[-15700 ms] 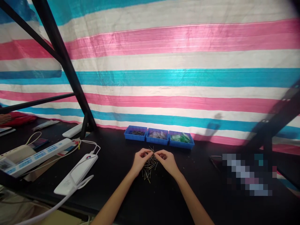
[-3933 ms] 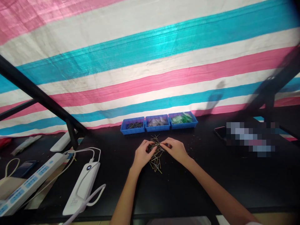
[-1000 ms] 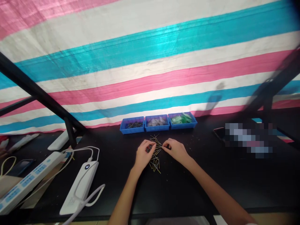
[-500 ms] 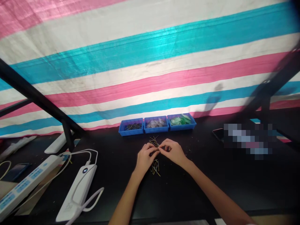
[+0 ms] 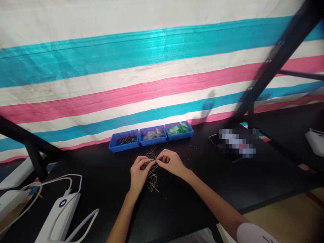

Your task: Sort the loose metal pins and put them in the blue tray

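My left hand (image 5: 139,172) is closed in a pinch over a loose pile of thin metal rods (image 5: 152,182), brass-coloured and dark, like long nails or drill bits. One thin rod seems to lie between its thumb and forefinger. Fingertips of my right hand (image 5: 172,163) pinch at the end of that rod, almost touching the left ones. Both hands hide the middle of the pile. Just beyond it stand three blue trays: the left tray (image 5: 124,147) holds more dark rods, the middle tray (image 5: 153,142) clear plastic bits, the right tray (image 5: 179,136) green and clear packets.
A white power bank (image 5: 60,219) with cables lies at the left front, near a white power strip (image 5: 11,202). To the right is a phone (image 5: 214,139) beside a blurred patch. Black frame bars (image 5: 268,67) rise at both sides before a striped sheet (image 5: 126,91).
The view has swung to the right, so the trays, hands and pile sit further left in it. Both hands keep their pinch over the pile.
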A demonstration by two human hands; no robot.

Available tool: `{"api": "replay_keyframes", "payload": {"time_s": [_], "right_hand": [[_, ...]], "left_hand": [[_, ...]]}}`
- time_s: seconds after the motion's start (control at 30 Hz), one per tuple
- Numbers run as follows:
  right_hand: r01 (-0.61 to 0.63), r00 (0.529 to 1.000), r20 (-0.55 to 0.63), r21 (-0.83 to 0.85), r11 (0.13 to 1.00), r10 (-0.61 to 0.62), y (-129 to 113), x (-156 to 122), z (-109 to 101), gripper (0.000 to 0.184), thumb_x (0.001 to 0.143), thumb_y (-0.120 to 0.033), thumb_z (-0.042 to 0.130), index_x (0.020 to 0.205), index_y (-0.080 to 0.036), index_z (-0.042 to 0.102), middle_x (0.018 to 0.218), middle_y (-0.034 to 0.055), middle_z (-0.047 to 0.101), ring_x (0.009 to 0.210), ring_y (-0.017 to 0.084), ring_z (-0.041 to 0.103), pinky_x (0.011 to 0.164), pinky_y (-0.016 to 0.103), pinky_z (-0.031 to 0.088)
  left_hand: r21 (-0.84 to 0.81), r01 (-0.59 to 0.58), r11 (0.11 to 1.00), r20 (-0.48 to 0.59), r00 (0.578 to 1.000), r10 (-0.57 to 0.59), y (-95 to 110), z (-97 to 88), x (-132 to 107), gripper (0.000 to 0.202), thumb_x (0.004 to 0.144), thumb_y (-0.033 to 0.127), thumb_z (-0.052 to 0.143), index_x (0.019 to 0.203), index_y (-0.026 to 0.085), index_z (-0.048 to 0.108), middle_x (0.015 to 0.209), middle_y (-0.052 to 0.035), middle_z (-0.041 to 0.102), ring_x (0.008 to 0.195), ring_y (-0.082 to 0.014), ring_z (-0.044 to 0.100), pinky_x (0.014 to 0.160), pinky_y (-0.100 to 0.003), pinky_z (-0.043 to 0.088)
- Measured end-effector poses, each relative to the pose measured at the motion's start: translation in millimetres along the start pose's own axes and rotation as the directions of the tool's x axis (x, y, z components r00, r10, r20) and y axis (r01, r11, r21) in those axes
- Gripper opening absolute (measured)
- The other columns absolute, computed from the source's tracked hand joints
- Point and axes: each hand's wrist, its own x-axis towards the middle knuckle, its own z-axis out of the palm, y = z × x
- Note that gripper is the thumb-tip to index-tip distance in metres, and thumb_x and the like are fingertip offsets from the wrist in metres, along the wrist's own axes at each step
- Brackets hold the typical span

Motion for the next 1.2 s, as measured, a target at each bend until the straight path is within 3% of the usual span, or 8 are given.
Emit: {"api": "replay_keyframes", "payload": {"time_s": [0.2,0.43,0.63,0.83,1.07,1.2], "right_hand": [[0.013,0.997,0.082,0.028,1.000,-0.016,1,-2,4,0.010,0.076,-0.027,0.059,0.077,-0.019,0.065,0.080,-0.0001,0.061,0.058,0.007,0.052,0.053,0.019,0.040],[0.028,0.989,0.143,0.036,0.999,-0.033,-3,-10,15,0.001,0.069,-0.018,0.059,0.070,-0.017,0.060,0.071,-0.0018,0.056,0.051,0.006,0.049,0.049,0.018,0.038],[0.043,0.997,0.065,0.009,0.999,-0.043,-1,-6,11,0.006,0.073,-0.023,0.057,0.074,-0.019,0.062,0.073,-0.0005,0.058,0.052,0.007,0.050,0.050,0.020,0.039],[0.044,0.999,-0.014,0.070,0.997,-0.043,3,-1,6,0.012,0.077,-0.026,0.055,0.079,-0.020,0.064,0.084,0.0030,0.060,0.055,0.009,0.051,0.049,0.021,0.040],[0.063,0.997,0.036,-0.026,0.998,-0.062,1,-3,5,0.015,0.080,-0.024,0.049,0.086,-0.022,0.063,0.083,0.0015,0.059,0.055,0.010,0.051,0.053,0.023,0.041],[0.130,0.987,0.111,-0.089,0.988,-0.119,-2,-6,3,0.018,0.082,-0.021,0.046,0.089,-0.022,0.062,0.083,0.0001,0.059,0.056,0.009,0.052,0.056,0.022,0.040]], "left_hand": [[-0.222,0.100,0.970,-0.007,0.995,-0.104,-4,2.1,3,0.017,0.067,0.034,0.067,0.067,0.016,0.067,0.078,-0.0025,0.058,0.070,-0.0127,0.056,0.058,-0.023,0.045],[-0.232,0.119,0.965,0.073,0.992,-0.105,-5,6.2,1,0.016,0.066,0.031,0.069,0.063,0.016,0.066,0.075,-0.0030,0.058,0.066,-0.0117,0.055,0.054,-0.021,0.043],[-0.272,0.147,0.951,0.026,0.989,-0.145,-3,2.5,4,0.019,0.065,0.033,0.069,0.061,0.015,0.066,0.076,-0.0038,0.058,0.064,-0.0112,0.055,0.054,-0.022,0.043],[-0.253,0.172,0.952,0.099,0.984,-0.151,-6,-6.2,9,0.019,0.065,0.034,0.070,0.073,0.017,0.072,0.074,-0.0039,0.061,0.062,-0.0111,0.054,0.053,-0.022,0.042],[-0.257,0.233,0.938,-0.183,0.941,-0.284,-32,-20.3,23,0.026,0.063,0.035,0.070,0.080,0.016,0.071,0.068,-0.0035,0.066,0.061,-0.0128,0.057,0.059,-0.024,0.046],[-0.314,0.230,0.921,-0.298,0.898,-0.325,-34,-23.9,46,0.034,0.062,0.037,0.070,0.085,0.012,0.069,0.068,-0.0055,0.067,0.059,-0.0140,0.060,0.052,-0.023,0.046]]}}
